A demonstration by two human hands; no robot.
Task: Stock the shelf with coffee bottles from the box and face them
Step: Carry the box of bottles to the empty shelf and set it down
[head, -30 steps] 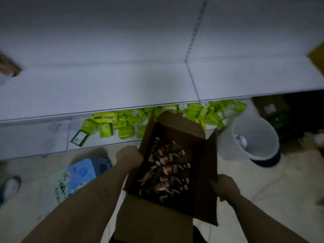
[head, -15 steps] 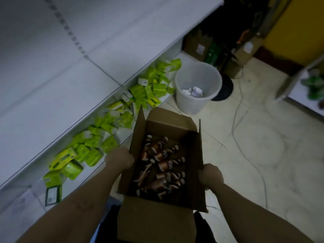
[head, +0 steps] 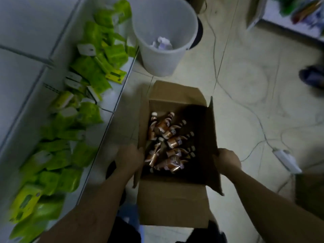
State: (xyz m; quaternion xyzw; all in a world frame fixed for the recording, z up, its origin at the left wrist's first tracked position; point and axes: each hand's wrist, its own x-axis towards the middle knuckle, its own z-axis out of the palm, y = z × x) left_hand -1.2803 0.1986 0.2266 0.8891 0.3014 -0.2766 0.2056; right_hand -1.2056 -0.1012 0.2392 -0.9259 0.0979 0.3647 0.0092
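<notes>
An open cardboard box (head: 172, 202) hangs in front of me over the floor, its flaps folded out. Several brown coffee bottles (head: 169, 142) with white caps lie jumbled inside it. My left hand (head: 130, 159) grips the box's left wall and my right hand (head: 228, 161) grips the right flap. The white shelf (head: 26, 55) runs along the left side of the view. Its upper boards are bare.
Several green packs (head: 82, 120) lie loose on the lowest shelf board at left. A white bucket (head: 163, 34) with crumpled paper stands on the floor beyond the box. Cables and a power strip (head: 287, 160) cross the floor at right. Someone's shoe (head: 312, 76) is far right.
My view has swung right and down from the shelf face toward the floor. The box stays held in both hands and now sits beside the bottom shelf, nearer the bucket.
</notes>
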